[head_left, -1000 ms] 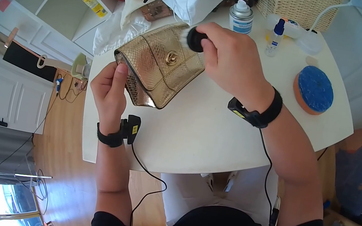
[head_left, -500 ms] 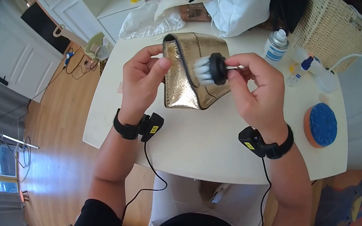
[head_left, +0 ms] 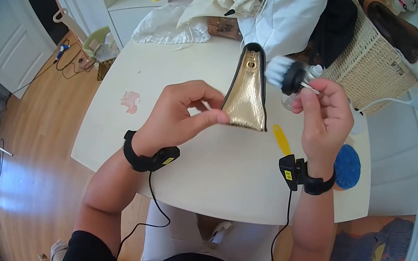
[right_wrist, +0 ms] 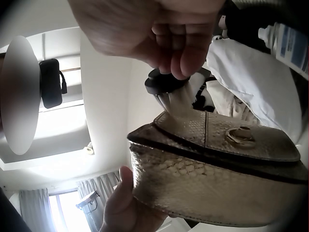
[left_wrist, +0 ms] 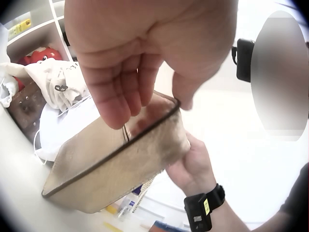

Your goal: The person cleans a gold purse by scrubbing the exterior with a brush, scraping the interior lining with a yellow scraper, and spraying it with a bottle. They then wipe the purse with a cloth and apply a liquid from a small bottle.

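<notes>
Both hands meet over the white round table [head_left: 201, 179], the landmark for the rest. Left hand [head_left: 181, 112] pinches the bottom edge of the gold snakeskin-pattern handbag [head_left: 248, 95], thumb and forefinger closed on it while the other fingers curl loosely behind (the left wrist view shows the thumb pressed on one face and the fingers on the other). That handbag stands on end above the table's middle, its narrow side toward the head camera, black trim running round its edge and a round gold clasp [right_wrist: 240, 136] on the flap. Right hand [head_left: 322, 116] grasps the round brush [head_left: 287, 75] by its thin metal shank, fingertips bunched round it; the black disc and white bristles point at the bag's upper end, just beside it, and whether the bristles touch it I cannot tell.

At the table's far right edge stands a wicker basket [head_left: 381, 60]. White cloth bags [head_left: 263, 1] are heaped at the far edge. On the table near the right wrist lie a blue-faced sponge pad [head_left: 348, 166] and a yellow strip [head_left: 280, 138].
</notes>
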